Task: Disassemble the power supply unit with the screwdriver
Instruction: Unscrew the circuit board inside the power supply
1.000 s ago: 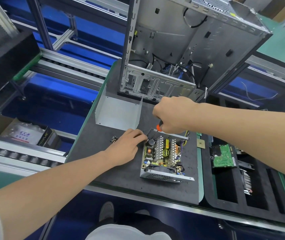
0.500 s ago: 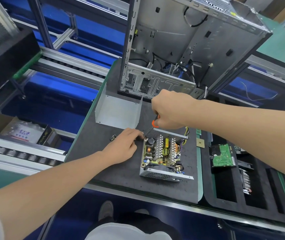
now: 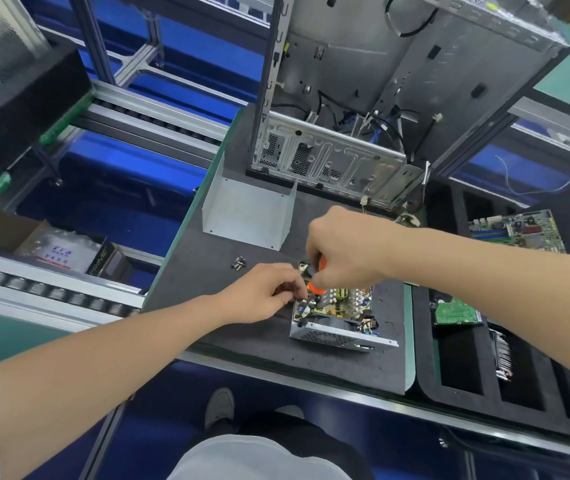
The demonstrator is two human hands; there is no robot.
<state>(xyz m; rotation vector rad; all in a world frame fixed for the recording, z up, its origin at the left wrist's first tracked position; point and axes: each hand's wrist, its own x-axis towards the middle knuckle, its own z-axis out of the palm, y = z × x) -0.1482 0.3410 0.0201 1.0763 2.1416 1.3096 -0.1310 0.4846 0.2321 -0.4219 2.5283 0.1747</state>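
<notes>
R hand (image 3: 342, 251) holds screwdriver (image 3: 317, 289) near-upright, tip down into PSU (image 3: 339, 337).

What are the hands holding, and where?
The right hand grips the screwdriver by its orange handle. The left hand curls fingers at the power supply unit; its hold cannot be told.

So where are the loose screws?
Head view: screws lie on the mat left of the power supply unit, between the left hand and the metal cover.
</notes>
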